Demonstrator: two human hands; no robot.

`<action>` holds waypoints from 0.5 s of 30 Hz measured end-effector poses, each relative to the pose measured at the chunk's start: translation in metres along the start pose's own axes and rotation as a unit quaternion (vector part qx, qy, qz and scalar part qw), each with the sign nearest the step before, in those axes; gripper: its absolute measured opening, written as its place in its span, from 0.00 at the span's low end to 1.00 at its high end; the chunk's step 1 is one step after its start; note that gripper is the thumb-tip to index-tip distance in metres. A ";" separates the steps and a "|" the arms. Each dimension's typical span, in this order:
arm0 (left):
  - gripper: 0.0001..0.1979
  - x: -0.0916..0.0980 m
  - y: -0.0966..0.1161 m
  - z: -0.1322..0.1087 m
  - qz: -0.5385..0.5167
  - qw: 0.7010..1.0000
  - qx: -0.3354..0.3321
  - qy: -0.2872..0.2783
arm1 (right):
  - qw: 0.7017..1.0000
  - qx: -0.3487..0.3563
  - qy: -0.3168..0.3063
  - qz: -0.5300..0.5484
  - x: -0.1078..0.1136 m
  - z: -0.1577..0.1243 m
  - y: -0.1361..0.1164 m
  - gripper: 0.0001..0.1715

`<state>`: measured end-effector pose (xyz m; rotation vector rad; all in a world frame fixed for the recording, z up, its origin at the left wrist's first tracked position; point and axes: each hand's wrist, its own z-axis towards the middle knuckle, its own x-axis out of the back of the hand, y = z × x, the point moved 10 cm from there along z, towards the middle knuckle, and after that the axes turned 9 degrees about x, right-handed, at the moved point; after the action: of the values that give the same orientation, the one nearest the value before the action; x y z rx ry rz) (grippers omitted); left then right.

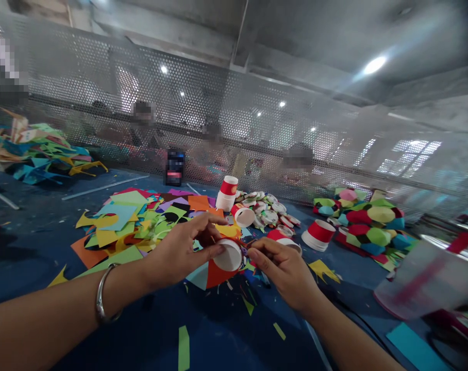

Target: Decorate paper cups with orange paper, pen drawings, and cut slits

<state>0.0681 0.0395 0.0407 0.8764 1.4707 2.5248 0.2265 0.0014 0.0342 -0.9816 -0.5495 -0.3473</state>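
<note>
My left hand (189, 247) grips a white paper disc (227, 256), shaped like the base of a paper cup, with the thumb on its face and the fingers behind. Orange-red paper (221, 275) and a light blue piece show just below the disc. My right hand (282, 268) is closed in a pinch close to the disc's right edge. What its fingertips hold is too small to make out; a bit of purple and red shows there. A red and white paper cup (283, 238) lies just behind the right hand.
Coloured paper scraps (120, 216) heap behind my left hand. Stacked paper cups (227, 193), a pile of cut cup bases (270, 208), another cup (319, 234) and colourful paper assemblies (373, 219) stand farther back. A translucent tub (423, 275) is at right. Perforated metal screen (203, 108) closes the rear.
</note>
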 end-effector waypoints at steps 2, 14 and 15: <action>0.21 0.001 0.002 0.000 0.001 1.000 -0.003 0.013 | 1.000 -0.002 0.003 -0.001 0.001 0.000 0.000 0.16; 0.22 0.001 0.011 -0.005 0.024 0.999 -0.041 0.013 | 1.000 -0.018 -0.019 0.017 -0.005 0.003 0.005 0.17; 0.22 0.001 0.010 -0.005 0.025 0.999 -0.040 0.012 | 0.999 -0.019 -0.018 0.018 -0.005 0.002 0.005 0.17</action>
<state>0.0666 0.0310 0.0481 0.8838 1.3597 2.6201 0.2247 0.0064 0.0289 -1.0342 -0.5592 -0.3088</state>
